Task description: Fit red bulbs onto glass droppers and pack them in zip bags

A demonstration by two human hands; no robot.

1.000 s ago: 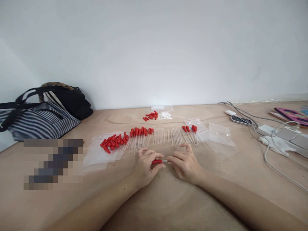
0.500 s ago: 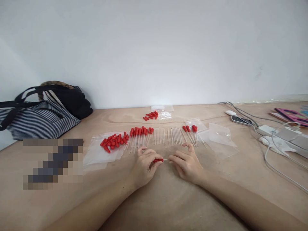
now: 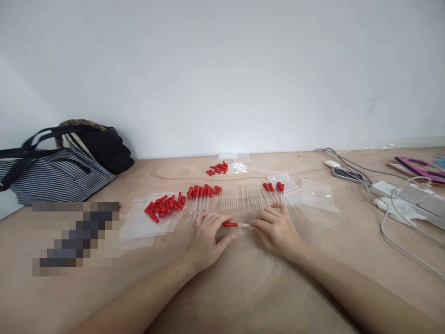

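Here, a dropper (image 3: 238, 225) just below frame centre.
Right hand (image 3: 278, 230) pinches its tube (image 3: 244, 225); left hand (image 3: 209, 236) is spread beside its red bulb (image 3: 231, 224).

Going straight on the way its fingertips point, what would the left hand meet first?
Most likely the red bulb on the dropper that the right hand pinches; it lies close beside the left hand, though depth leaves any contact unclear.

The left hand (image 3: 210, 235) no longer pinches the red bulb (image 3: 230, 224), its thumb now spread away, while the right hand (image 3: 276, 231), gripping the clear tube (image 3: 244, 225), sits slightly farther forward.
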